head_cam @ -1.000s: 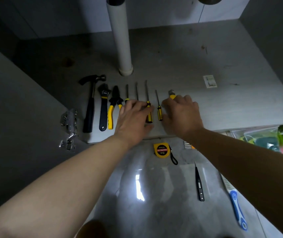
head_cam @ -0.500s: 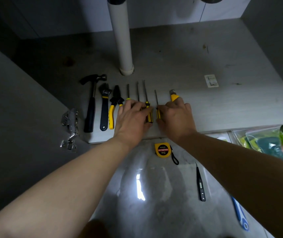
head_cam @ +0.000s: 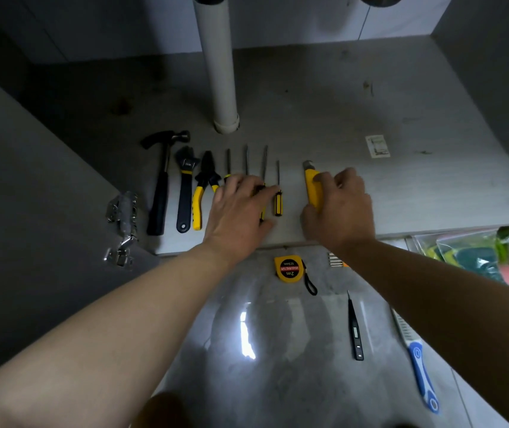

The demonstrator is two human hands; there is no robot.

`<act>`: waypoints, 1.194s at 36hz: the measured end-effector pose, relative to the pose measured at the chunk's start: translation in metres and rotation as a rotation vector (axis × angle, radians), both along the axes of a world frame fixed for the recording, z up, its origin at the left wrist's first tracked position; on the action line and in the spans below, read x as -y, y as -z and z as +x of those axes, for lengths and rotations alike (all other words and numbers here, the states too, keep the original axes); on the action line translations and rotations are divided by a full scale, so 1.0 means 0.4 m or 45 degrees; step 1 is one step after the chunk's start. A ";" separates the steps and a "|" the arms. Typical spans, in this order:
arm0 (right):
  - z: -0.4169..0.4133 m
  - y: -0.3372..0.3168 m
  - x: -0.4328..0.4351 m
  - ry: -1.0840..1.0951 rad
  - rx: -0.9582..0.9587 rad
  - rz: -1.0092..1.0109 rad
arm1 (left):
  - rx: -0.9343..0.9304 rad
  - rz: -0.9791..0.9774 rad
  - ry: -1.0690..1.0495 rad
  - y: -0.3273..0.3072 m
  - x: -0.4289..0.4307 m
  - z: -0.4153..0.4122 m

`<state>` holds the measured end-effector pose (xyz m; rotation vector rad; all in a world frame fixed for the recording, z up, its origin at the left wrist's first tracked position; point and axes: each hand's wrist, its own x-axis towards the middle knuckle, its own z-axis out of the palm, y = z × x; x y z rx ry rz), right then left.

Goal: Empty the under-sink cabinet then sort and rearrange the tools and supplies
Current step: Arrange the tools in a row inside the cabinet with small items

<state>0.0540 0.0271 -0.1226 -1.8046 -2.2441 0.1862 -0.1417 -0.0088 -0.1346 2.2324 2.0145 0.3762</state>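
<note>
Right hand (head_cam: 339, 208) gripped the yellow plastic utility knife (head_cam: 312, 186) on the grey cabinet floor (head_cam: 401, 196) while left hand (head_cam: 237, 208) lay flat across black-and-yellow screwdrivers (head_cam: 278, 205), apparently mid-arranging, with the knife next needing squaring to that row.

Home under-sink cabinet (head_cam: 324, 97): white drainpipe (head_cam: 218, 66), door hinge (head_cam: 122, 223), glossy floor tiles (head_cam: 278, 350) in front.

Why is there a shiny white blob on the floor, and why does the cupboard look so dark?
Head view: the blob is glare, a light bouncing off the glossy floor tile; head view: the cabinet floor gets dimmer toward the back, with little light reaching inside; head view: the wide lens swells the left forearm near the edge.
</note>
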 end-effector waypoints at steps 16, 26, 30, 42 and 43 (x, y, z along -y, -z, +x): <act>-0.032 0.030 -0.003 -0.093 -0.239 -0.232 | -0.050 -0.093 0.040 0.002 -0.029 0.037; -0.036 0.000 0.011 -0.331 0.042 0.131 | 0.049 -0.117 0.031 -0.008 -0.018 -0.008; -0.052 -0.003 0.016 -0.399 0.181 0.096 | 0.013 -0.153 0.057 -0.009 -0.014 -0.015; -0.080 0.003 0.017 -0.324 0.229 0.024 | -0.043 -0.122 -0.004 -0.009 -0.018 -0.009; -0.080 0.002 0.018 -0.323 0.227 0.020 | -0.043 -0.118 -0.006 -0.009 -0.018 -0.008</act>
